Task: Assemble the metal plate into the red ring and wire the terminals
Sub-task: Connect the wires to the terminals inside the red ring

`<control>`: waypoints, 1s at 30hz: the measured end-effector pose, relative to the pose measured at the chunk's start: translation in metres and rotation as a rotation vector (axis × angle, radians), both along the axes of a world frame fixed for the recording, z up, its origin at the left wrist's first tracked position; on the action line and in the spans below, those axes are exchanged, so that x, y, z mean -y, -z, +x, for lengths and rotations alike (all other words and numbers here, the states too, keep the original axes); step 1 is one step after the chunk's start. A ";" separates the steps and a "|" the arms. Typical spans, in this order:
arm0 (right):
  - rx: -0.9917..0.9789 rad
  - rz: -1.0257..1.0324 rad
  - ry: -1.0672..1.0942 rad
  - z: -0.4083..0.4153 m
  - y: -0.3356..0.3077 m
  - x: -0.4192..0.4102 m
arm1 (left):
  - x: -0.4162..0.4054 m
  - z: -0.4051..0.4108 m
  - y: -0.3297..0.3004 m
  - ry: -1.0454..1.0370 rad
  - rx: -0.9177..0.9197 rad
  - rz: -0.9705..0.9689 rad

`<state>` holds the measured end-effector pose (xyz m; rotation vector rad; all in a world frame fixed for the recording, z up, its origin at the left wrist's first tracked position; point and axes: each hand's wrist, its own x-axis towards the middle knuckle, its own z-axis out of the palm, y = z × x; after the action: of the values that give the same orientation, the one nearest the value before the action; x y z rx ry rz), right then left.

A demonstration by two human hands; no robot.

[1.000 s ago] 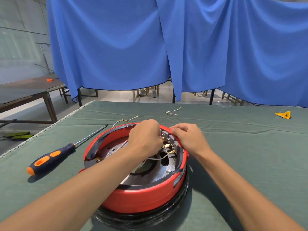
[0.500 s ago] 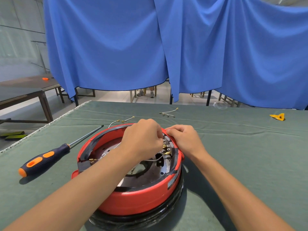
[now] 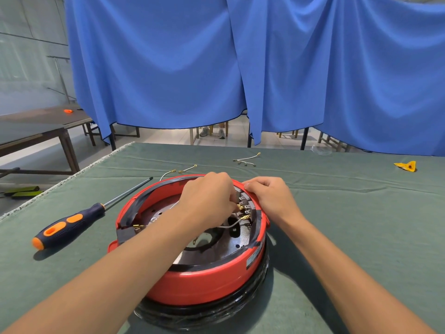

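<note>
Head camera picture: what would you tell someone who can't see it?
Two bare hands work at brass terminals inside a red ring on a green table; the left hand pinches a connector, the right hand steadies the rim. A screwdriver lies left.

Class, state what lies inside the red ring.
Inside the red ring: a metal plate, brass terminals, one white wire. The left hand covers the rest.

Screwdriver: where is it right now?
In the head view the screwdriver lies untouched on the green table cover, left of the red ring, its orange-and-navy handle nearer the person and its tip pointing away.
</note>
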<state>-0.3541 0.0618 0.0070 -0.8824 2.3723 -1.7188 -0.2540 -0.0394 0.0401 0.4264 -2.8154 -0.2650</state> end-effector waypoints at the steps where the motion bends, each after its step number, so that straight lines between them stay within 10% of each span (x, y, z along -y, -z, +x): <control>1: 0.005 -0.003 -0.001 0.000 0.000 0.000 | 0.001 0.000 0.000 -0.008 -0.006 0.013; 30: -0.009 -0.011 0.016 -0.003 0.003 0.001 | -0.001 -0.007 0.006 -0.036 -0.043 -0.044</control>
<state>-0.3574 0.0611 0.0038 -0.8773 2.3845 -1.7393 -0.2615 -0.0383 0.0345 0.4553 -2.7629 -0.2022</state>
